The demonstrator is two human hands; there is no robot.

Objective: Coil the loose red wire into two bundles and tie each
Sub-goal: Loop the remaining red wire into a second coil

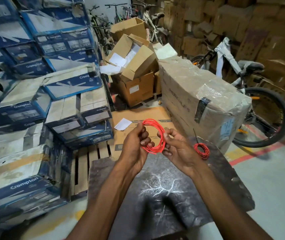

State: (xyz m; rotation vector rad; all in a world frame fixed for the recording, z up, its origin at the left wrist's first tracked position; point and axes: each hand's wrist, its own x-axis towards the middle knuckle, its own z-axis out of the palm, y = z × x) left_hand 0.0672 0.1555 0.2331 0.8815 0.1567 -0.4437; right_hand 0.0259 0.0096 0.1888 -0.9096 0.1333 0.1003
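Note:
A coil of red wire (157, 126), several loops wide, hangs in the air above a dark slab (164, 191). My left hand (135, 144) grips its left side, thumb and fingers closed over the loops. My right hand (176, 148) pinches the coil's right side near the lower end, where a short wire tip sticks out. A second, smaller red wire bundle (202, 150) lies on the slab to the right of my right hand, with a thin black tie (195, 135) sticking up from it.
Stacked blue and white cartons (34, 104) fill the left. A flat cardboard sheet (138, 116) and open brown boxes (134, 78) lie ahead. A wrapped large box (204, 99) and a bicycle (259, 104) stand at right. A wooden pallet (86, 161) sits beside the slab.

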